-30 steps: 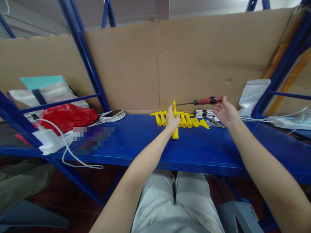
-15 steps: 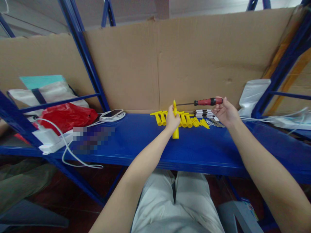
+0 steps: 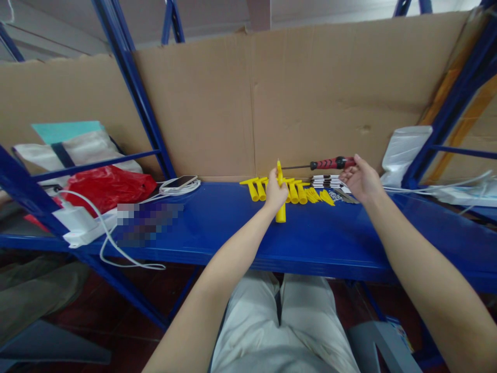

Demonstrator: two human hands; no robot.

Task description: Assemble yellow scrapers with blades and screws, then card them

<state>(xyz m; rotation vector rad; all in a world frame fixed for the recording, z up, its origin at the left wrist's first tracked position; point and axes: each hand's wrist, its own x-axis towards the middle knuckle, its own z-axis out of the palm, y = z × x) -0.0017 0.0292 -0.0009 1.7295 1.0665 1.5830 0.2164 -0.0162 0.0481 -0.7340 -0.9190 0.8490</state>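
Note:
My left hand [image 3: 276, 192] is closed around a yellow T-shaped plastic handle [image 3: 280, 214], held upright above the blue bench with its round grip pointing down. My right hand [image 3: 363, 178] pinches the end of a red and black screwdriver [image 3: 330, 163]. The screwdriver lies level, and its shaft reaches the head of the yellow handle; the tip itself is too small to make out. Behind my left hand stands a row of several similar yellow handles [image 3: 253, 190]. Right of them are small yellow pieces [image 3: 326, 197], tiny metal screws [image 3: 334, 196] and flat grey metal strips [image 3: 348, 197].
Small black-and-white packs [image 3: 325, 181] lie by the cardboard wall [image 3: 194, 103]. On the left are a phone [image 3: 181, 182] on coiled white cable, a red plastic bag [image 3: 111, 186] and a white power strip [image 3: 83, 235]. Blue posts [image 3: 135, 93] flank the bench [image 3: 233, 238].
The screwdriver handle has turned slightly about its length, and my right fingers have shifted a little on it. My left hand and the yellow handle have stayed in place.

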